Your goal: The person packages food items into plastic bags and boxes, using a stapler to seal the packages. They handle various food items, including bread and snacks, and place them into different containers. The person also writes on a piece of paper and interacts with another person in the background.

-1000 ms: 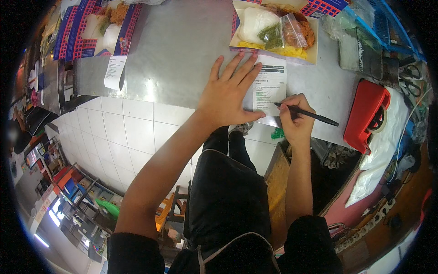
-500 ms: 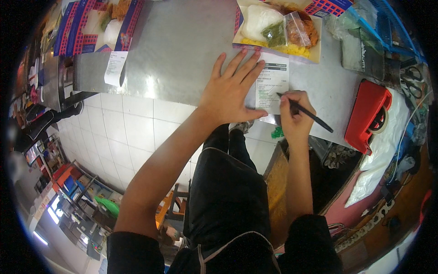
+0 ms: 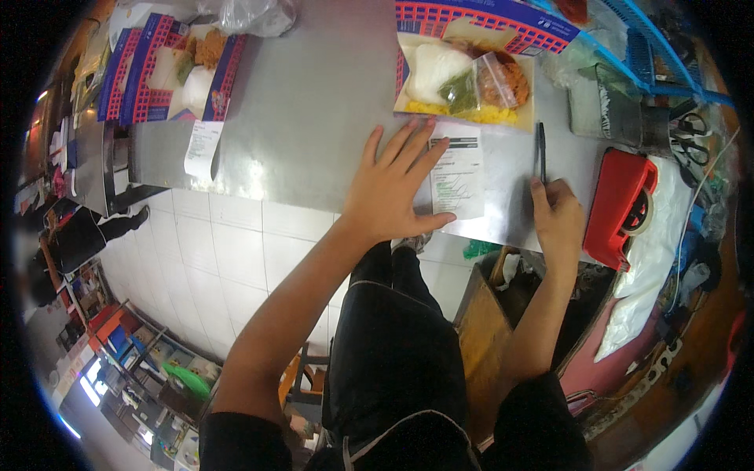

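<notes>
My left hand [image 3: 393, 188] lies flat on the metal counter, fingers spread, at the left edge of a printed receipt [image 3: 458, 177]. Green pen strokes mark the receipt's lower half. To the right of the paper, my right hand [image 3: 559, 213] is closed on the near end of a black pen [image 3: 540, 145], whose other end points away from me. Just beyond the receipt stands an open food box [image 3: 524, 118] with white rice, yellow bits, green relish, fried pieces and a small clear packet.
At the left stands another patterned food box [image 3: 145, 86], with a curled receipt [image 3: 203, 149] hanging over the counter's front edge. A red tape dispenser [image 3: 609, 208], white plastic bags [image 3: 648, 243], scissors [image 3: 691, 137] and a blue basket [image 3: 652, 47] crowd the right side.
My right hand has moved right, off the receipt, and the pen now points away from me. My left hand stays spread at the paper. The view has shifted slightly, showing more of the far counter.
</notes>
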A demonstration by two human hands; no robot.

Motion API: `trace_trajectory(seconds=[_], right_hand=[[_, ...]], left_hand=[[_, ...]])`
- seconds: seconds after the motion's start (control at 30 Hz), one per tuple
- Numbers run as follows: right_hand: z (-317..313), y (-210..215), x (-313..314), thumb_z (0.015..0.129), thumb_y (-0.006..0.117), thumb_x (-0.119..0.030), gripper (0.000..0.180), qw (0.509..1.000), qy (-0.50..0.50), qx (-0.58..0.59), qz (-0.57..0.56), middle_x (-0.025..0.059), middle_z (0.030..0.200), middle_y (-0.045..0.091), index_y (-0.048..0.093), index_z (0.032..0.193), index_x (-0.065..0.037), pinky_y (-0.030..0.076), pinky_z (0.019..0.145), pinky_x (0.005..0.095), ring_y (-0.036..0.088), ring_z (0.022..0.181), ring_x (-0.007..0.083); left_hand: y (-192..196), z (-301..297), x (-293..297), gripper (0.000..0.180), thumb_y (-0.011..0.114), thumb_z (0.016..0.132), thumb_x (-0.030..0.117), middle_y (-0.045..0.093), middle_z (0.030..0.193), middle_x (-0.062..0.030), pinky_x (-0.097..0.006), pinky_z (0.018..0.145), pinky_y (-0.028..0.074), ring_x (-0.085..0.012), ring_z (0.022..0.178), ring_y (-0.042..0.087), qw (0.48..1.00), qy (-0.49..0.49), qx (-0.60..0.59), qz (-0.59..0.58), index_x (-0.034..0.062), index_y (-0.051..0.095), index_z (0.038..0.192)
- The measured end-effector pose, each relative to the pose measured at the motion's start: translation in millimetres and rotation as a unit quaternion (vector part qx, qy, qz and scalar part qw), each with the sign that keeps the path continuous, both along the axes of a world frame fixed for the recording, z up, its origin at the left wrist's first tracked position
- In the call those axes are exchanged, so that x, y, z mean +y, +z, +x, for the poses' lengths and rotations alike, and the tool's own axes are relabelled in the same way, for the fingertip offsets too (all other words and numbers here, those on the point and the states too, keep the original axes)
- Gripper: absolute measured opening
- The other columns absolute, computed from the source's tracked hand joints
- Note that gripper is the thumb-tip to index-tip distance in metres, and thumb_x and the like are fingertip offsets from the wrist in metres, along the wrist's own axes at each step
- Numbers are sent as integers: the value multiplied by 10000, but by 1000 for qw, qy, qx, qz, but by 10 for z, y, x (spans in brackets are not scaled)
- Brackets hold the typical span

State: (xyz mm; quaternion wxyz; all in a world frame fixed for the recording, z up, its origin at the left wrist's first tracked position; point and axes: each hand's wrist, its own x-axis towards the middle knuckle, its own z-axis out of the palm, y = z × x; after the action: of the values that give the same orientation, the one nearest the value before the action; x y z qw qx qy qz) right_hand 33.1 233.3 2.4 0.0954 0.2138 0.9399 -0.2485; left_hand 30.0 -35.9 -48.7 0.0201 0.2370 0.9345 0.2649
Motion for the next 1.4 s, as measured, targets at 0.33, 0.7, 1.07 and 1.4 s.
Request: trace_trajectory(seconds=[0.33, 0.7, 1.07, 1.4], right_hand=[[-1488, -99, -761, 785, 810, -338, 757, 901, 28, 424, -85, 230, 1140, 661, 462, 1333, 51, 512, 901, 433, 654, 1050, 377], [-1458, 73, -216, 772, 787, -156, 774, 886, 123, 332, -298, 188, 1192, 677, 423, 1431, 20, 524, 948, 392, 681, 1080, 265], [-704, -388, 118, 820, 592, -11, 599, 888, 397, 227, 48, 217, 1537, 390, 485, 1395, -138, 446, 1080, 447, 501, 1323, 396], [-598, 17, -508, 953, 666, -192, 592, 917, 101, 129, -363, 148, 1402, 509, 426, 1487, -105, 450, 1010, 356, 549, 1201, 227]], left_hand=[[379, -1437, 329, 816, 789, 772, 220, 599, 1220, -253, -452, 957, 483, -378, 1134, 610, 923, 252, 91, 276, -39, 368, 1420], [374, -1783, -55, 775, 664, 766, 17, 703, 1038, -184, -344, 780, 554, -223, 922, 705, 897, 131, 3, 421, 53, 352, 1474], [-37, -1392, -686, 698, 681, 725, -54, 513, 1441, -182, -440, 1133, 387, -392, 1346, 470, 983, -119, 136, -13, 169, 527, 1369], [473, -953, -260, 676, 582, 1001, 232, 500, 1456, -170, -388, 1116, 366, -245, 1345, 466, 918, 93, -245, 298, 64, 262, 1572]])
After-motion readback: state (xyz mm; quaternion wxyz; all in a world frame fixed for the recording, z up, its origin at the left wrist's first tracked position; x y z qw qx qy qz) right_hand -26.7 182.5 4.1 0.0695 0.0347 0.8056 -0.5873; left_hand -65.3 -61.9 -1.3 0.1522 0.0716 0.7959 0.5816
